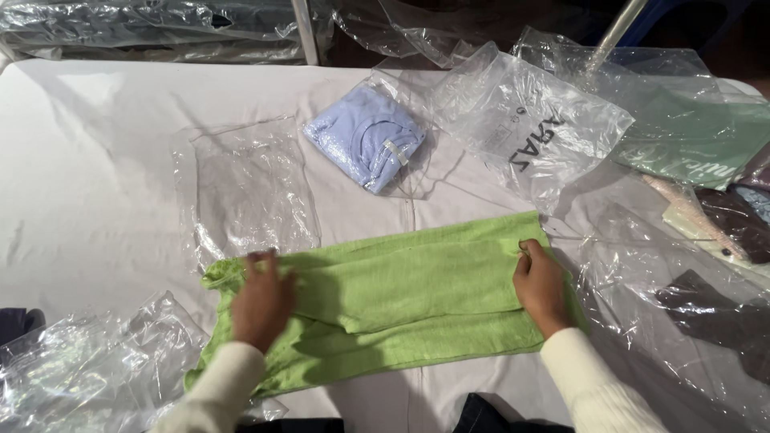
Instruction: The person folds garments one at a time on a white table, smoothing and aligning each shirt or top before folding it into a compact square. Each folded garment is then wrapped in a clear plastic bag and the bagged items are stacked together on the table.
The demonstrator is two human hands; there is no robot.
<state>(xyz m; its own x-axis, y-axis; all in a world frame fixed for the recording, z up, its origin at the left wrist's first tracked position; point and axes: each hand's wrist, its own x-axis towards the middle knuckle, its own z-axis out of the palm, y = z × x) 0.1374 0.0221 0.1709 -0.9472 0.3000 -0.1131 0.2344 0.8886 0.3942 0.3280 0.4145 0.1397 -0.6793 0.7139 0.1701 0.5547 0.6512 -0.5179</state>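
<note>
A: Why are both hands on the green garment [401, 297]?
B: It lies folded lengthwise across the near part of the surface [96, 184]. The left hand [261, 301] rests flat on its left end, fingers together, seemingly to pin the cloth down. The right hand [541, 285] has its fingers clamped on the upper right edge, as if to keep the fold taut.
A: And the blue one?
B: The blue garment [365, 136] sits folded inside a clear bag, well apart, farther back, beside an empty bag [249, 188] that lies flat behind the green one.
A: What about the surface and room?
B: A white cloth covers it. More loose bags [529, 112] crowd the right side, with dark and pale green packed clothes [706, 144] there; the background is dim.
</note>
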